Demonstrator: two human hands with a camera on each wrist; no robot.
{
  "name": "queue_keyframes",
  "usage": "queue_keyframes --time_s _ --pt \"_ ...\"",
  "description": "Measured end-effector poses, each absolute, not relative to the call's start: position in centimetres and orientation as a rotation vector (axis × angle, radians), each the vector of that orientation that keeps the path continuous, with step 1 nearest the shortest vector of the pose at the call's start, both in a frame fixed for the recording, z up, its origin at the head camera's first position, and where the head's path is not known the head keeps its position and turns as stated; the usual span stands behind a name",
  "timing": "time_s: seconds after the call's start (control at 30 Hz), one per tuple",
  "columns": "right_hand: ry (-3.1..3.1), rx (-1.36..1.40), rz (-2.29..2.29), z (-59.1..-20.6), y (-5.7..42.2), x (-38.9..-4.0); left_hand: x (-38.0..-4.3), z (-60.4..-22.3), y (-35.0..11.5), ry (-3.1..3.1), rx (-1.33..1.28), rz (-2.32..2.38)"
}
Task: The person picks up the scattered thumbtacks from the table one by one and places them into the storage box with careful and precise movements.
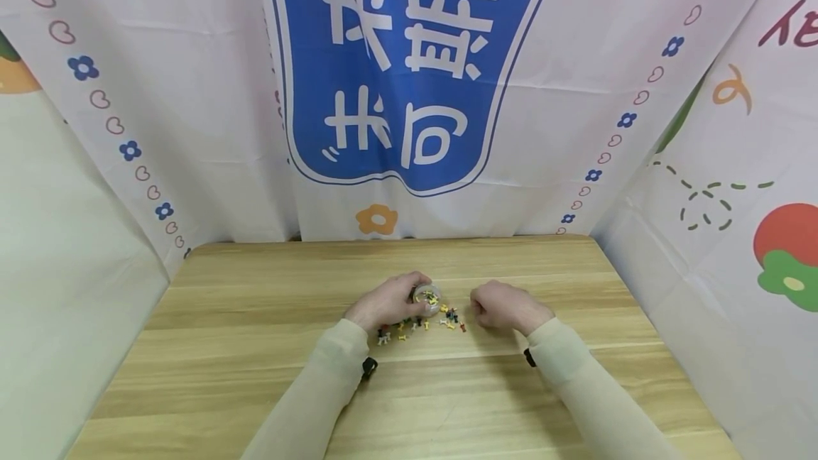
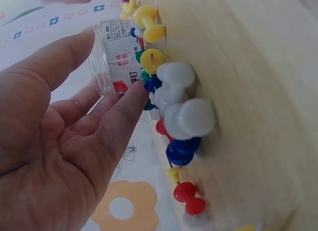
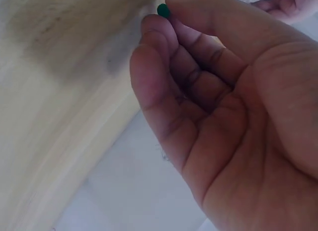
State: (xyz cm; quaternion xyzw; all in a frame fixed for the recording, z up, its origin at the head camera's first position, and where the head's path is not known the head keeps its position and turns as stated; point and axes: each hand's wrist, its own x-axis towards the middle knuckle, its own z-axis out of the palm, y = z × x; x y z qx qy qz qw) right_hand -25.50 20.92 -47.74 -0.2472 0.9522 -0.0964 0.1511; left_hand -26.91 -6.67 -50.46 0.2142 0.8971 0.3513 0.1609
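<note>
My left hand (image 1: 386, 303) grips a small clear plastic jar (image 2: 119, 57) with a printed label. In the head view several push pins, yellow ones among them, show inside its mouth. Between the thumb and fingertips of my right hand (image 1: 506, 306) is a green push pin (image 3: 163, 10), of which only a small part shows. That hand is held just right of the jar, over the table. Loose push pins lie around the jar, among them a yellow pin (image 2: 149, 23), a white pin (image 2: 191, 118) and a red pin (image 2: 189, 198).
The loose pins spread below the left hand and to the jar's right on a wood-grain table (image 1: 268, 382). Printed white cloth (image 1: 211, 112) hangs behind the table's back edge and along the sides.
</note>
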Motion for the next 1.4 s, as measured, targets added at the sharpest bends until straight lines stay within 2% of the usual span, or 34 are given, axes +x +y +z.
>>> queue_keyframes --time_s 0.8,1.4 --pt "2.846 -0.935 -0.475 -46.6 19.2 -26.7 -26.9 -50.4 -6.7 2.556 0.613 1.026" --pt "2.936 -0.962 -0.607 -47.8 17.1 -27.1 -27.1 -50.6 -6.6 2.539 0.641 1.042"
